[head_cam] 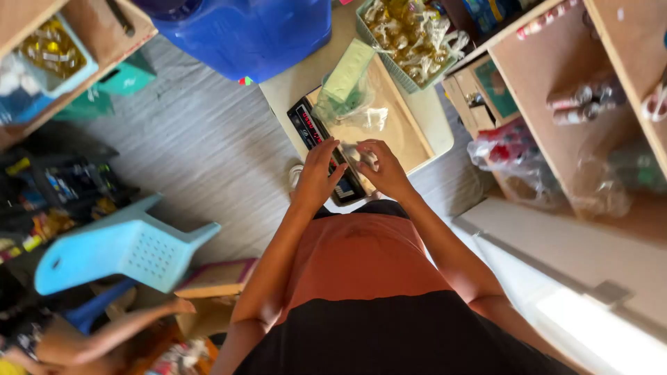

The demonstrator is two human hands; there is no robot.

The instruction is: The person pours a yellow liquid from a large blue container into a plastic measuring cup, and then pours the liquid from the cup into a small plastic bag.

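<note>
Both hands at the near edge of the tabletop, working a small clear bag over a weighing scale.

I see the left hand [321,170] with fingers spread, resting on the scale's dark display panel [321,149]; the right hand [384,170] is curled and pinching a small clear plastic bag [361,156] just beside it, contents too small to tell. The scale [389,125] sits at the tabletop's [434,121] near edge, panel overhanging. Risk, as I judge it: the thin bag could slip from that pinch and fall off the near edge to the floor; a palm pressing the panel could upset the reading. A larger clear bag [347,97] with a pale green packet lies on the pan. At the far edge, a green basket [410,35] is full of bagged golden pieces.
</note>
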